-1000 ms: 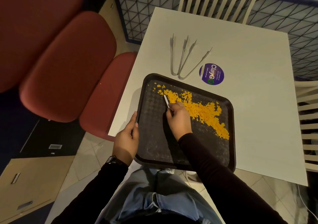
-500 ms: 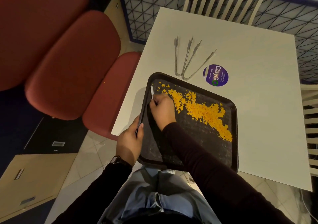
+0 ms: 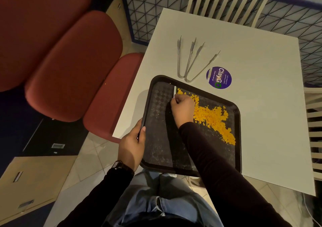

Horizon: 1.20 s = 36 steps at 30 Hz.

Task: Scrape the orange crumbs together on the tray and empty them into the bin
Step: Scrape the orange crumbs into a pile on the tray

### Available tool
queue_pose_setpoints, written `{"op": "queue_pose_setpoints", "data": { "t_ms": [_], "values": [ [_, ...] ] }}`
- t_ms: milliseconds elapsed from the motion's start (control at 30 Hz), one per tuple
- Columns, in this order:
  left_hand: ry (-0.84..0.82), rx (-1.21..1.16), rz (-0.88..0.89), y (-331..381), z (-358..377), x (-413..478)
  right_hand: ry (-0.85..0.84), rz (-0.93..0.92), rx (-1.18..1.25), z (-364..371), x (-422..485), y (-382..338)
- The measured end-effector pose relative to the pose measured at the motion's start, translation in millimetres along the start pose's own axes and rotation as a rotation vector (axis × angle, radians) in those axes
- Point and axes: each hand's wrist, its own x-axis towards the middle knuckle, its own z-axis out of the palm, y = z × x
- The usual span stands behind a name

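Observation:
A black textured tray [image 3: 156, 115] lies at the near left corner of the white table [image 3: 252, 122], overhanging its front edge. Orange crumbs [image 3: 212, 120] run in a band from the tray's far left toward its right side. My right hand [image 3: 183, 110] is closed on a thin white scraper [image 3: 175, 91] whose blade stands at the tray's far left, just left of the crumbs' end. My left hand [image 3: 132, 144] grips the tray's left rim, thumb on top. No bin is in view.
Two metal tongs [image 3: 190, 61] lie beyond the tray, beside a round purple sticker [image 3: 219, 77]. Red padded seats [image 3: 69, 66] stand to the left of the table. White slatted chairs [image 3: 226, 1] sit at the far and right sides.
My right hand with the scraper went left to the tray's edge, then came back a little right, near the far rim. Crumbs at the far left are pushed closer together. Left hand holds still.

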Motion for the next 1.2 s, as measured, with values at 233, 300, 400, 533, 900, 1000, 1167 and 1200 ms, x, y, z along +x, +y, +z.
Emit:
{"op": "queue_pose_setpoints", "data": {
  "t_ms": [233,300,400,533,900,1000,1167,1200],
  "values": [
    [-0.006,0.019,0.015,-1,1,1,-0.178,-0.253,-0.098,16,-58,-12],
    [0.003,0.032,0.028,-2,2,1,-0.18,-0.276,-0.111,18,-64,-9],
    [0.014,0.027,0.025,-3,3,0,-0.161,-0.293,-0.147,15,-60,-5],
    [0.021,0.025,0.038,-1,3,0,-0.102,-0.223,-0.158,2,-43,10],
    [-0.017,0.024,0.0,-7,4,1,-0.019,-0.125,-0.222,-25,-20,48],
    [-0.015,0.032,-0.005,-6,4,2,-0.046,-0.208,-0.239,-23,-39,49],
    [0.001,0.039,0.011,-8,4,1,-0.102,-0.269,-0.276,-22,-60,64],
    [0.0,0.038,0.008,-9,4,1,-0.093,-0.259,-0.281,-24,-57,67]
  ]
}}
